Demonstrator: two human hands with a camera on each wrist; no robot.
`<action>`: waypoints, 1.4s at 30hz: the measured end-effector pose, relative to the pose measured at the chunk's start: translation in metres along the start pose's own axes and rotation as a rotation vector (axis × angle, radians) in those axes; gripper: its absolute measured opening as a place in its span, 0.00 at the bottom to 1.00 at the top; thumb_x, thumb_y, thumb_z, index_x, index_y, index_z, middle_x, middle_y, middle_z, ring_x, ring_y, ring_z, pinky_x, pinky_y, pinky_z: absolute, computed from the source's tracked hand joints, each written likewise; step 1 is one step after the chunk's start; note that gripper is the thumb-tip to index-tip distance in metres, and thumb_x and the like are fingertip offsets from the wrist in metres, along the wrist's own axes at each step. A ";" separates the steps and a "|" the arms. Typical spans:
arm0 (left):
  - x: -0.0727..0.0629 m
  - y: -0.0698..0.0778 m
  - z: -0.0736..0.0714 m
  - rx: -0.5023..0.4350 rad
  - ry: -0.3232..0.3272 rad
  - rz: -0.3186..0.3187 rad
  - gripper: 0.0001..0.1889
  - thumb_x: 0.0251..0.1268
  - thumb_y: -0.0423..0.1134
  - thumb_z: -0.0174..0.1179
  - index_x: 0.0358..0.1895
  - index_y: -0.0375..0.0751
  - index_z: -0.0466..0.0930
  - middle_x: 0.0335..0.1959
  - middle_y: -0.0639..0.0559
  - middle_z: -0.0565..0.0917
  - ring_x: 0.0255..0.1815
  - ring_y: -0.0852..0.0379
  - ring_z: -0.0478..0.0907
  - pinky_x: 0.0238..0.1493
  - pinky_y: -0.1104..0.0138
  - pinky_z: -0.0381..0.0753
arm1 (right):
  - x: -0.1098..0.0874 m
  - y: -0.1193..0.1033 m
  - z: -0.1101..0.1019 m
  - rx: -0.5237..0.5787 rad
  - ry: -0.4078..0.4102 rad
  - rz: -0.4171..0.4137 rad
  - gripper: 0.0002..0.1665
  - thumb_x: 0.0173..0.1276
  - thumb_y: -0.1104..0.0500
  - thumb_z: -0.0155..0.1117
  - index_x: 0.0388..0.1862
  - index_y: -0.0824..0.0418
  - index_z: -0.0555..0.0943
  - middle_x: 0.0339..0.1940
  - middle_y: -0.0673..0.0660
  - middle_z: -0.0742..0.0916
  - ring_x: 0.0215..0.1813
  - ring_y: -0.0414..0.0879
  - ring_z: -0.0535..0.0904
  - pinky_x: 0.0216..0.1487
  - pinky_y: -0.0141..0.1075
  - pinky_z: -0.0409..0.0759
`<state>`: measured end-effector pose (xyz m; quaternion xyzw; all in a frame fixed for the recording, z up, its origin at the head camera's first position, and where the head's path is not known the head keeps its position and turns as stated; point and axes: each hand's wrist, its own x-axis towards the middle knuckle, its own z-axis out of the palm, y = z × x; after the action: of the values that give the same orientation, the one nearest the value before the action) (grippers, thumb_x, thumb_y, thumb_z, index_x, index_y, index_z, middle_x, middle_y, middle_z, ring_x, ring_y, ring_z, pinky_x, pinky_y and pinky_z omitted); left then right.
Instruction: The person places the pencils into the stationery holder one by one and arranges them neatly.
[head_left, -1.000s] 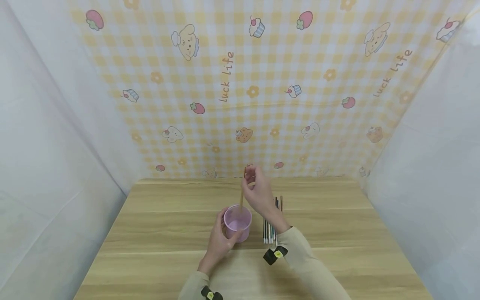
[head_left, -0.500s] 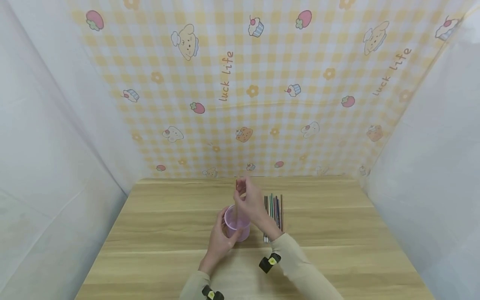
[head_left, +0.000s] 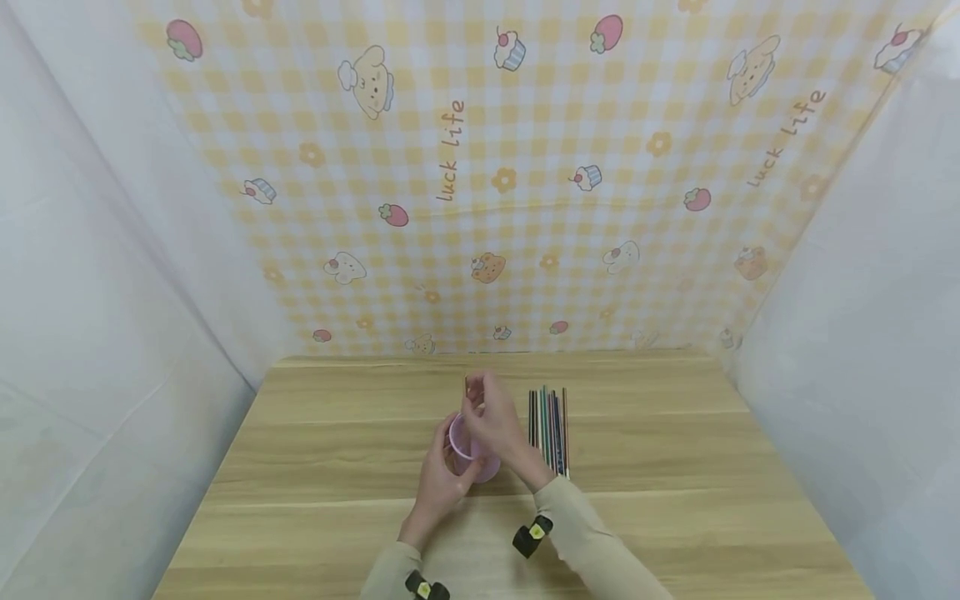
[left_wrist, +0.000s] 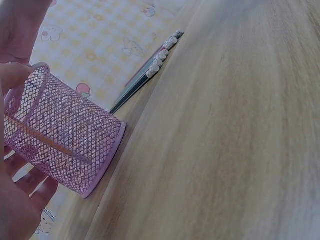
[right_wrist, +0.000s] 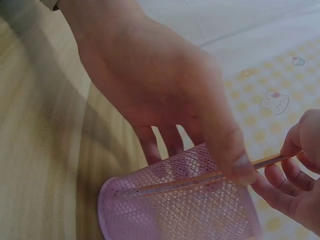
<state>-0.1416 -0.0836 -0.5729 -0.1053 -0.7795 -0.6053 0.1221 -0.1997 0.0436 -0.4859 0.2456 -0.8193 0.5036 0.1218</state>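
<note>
A pink mesh pencil holder (head_left: 487, 469) stands on the wooden table, its rim tipped toward the head view. My left hand (head_left: 441, 475) grips it around the side, thumb at the front near the rim. In the right wrist view, an orange pencil (right_wrist: 175, 186) slants inside the holder and shows through the mesh. My right hand (head_left: 491, 421) is over the holder's mouth and pinches the pencil's upper end between thumb and fingers. The left wrist view shows the pencil (left_wrist: 47, 141) reaching down close to the holder's base. In the head view, my right hand hides part of the mouth.
Several dark, green and reddish pencils (head_left: 551, 429) lie side by side on the table (head_left: 660, 467), just right of the holder. A yellow checked cloth (head_left: 420, 250) hangs behind the table, with white cloth (head_left: 112, 333) at the sides.
My right hand has moved down and left, lowering the pencil deeper into the holder. The pencils on the table are less covered by the right arm. My left hand keeps its hold.
</note>
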 end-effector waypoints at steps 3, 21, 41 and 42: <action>0.000 -0.001 0.000 -0.018 0.002 -0.002 0.42 0.59 0.38 0.73 0.75 0.43 0.61 0.69 0.39 0.73 0.66 0.38 0.75 0.67 0.41 0.76 | -0.002 0.004 0.003 -0.013 -0.005 -0.004 0.17 0.65 0.74 0.62 0.52 0.71 0.74 0.37 0.59 0.82 0.38 0.46 0.81 0.36 0.27 0.85; -0.001 0.043 -0.004 -0.020 0.002 -0.011 0.41 0.58 0.30 0.71 0.73 0.23 0.58 0.67 0.23 0.71 0.65 0.25 0.72 0.65 0.34 0.73 | 0.001 0.012 -0.006 -0.088 -0.016 0.052 0.14 0.68 0.67 0.63 0.52 0.69 0.78 0.38 0.59 0.85 0.38 0.48 0.83 0.36 0.26 0.85; -0.002 0.042 -0.003 -0.068 0.016 0.017 0.43 0.55 0.27 0.71 0.73 0.22 0.58 0.65 0.22 0.72 0.64 0.24 0.72 0.68 0.34 0.71 | 0.026 0.039 -0.054 -0.125 0.110 0.120 0.15 0.70 0.66 0.60 0.54 0.67 0.76 0.42 0.61 0.85 0.41 0.51 0.83 0.39 0.35 0.87; -0.002 0.043 -0.003 -0.066 0.017 0.013 0.43 0.55 0.27 0.72 0.73 0.22 0.58 0.65 0.22 0.72 0.65 0.25 0.72 0.68 0.34 0.71 | 0.028 0.041 -0.057 -0.122 0.121 0.120 0.15 0.69 0.66 0.60 0.54 0.68 0.76 0.42 0.63 0.84 0.41 0.53 0.83 0.40 0.37 0.87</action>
<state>-0.1259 -0.0760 -0.5338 -0.1093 -0.7573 -0.6308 0.1290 -0.2477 0.1014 -0.4787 0.1574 -0.8529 0.4729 0.1555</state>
